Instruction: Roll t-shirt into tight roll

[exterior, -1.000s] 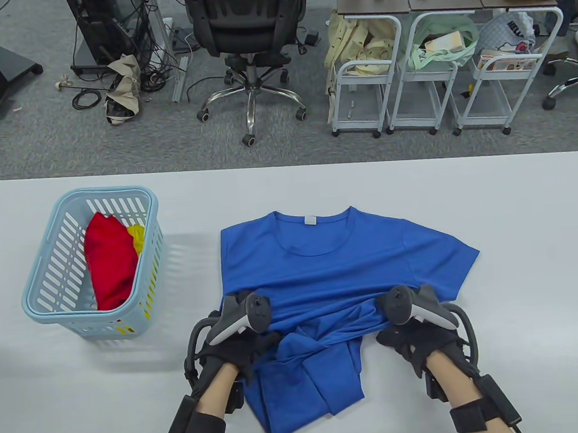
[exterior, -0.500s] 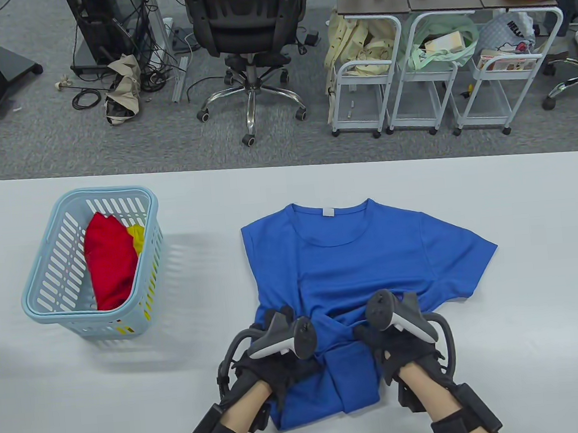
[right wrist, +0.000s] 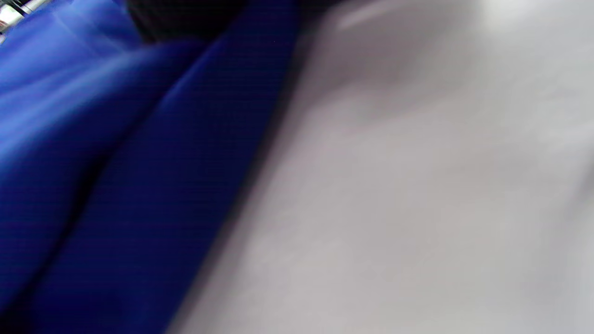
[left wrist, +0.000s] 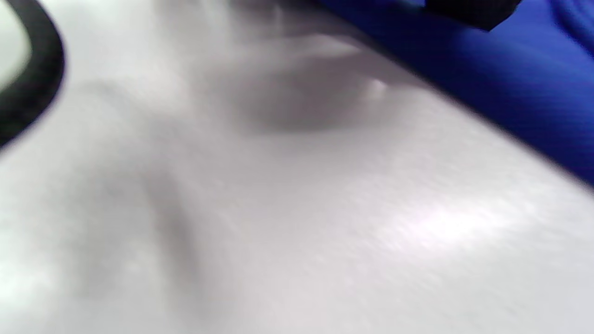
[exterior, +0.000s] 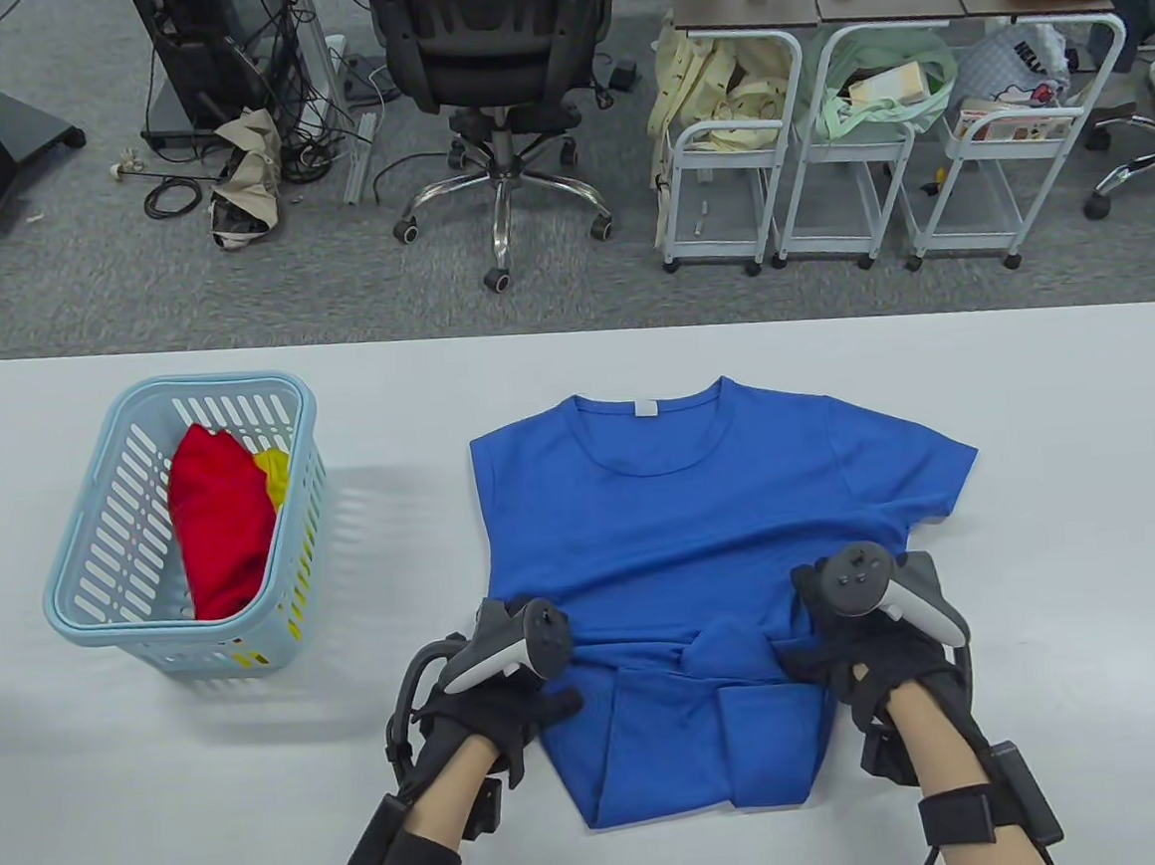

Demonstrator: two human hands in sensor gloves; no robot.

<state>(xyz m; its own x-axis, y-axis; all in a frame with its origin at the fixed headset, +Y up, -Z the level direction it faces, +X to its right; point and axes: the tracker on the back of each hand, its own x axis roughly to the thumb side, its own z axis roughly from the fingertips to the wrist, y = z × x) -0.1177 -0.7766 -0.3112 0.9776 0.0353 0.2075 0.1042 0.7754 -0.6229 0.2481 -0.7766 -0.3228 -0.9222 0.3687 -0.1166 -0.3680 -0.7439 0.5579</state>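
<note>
Blue fabric, a t-shirt [exterior: 683, 504], is spread flat on the white table [exterior: 1044, 516] at the centre of the table view, its collar toward the top of the frame and its lower part bunched and folded over near the bottom. Its left edge is gripped by the left hand [exterior: 504, 703] and its right edge by the right hand [exterior: 861, 665], each glove curled into the cloth at the fold, though the fingertips are hidden under the trackers. At the left of the frame a light blue basket [exterior: 101, 590] is seen, well apart from the shirt, with red cloth [exterior: 220, 525] inside.
</note>
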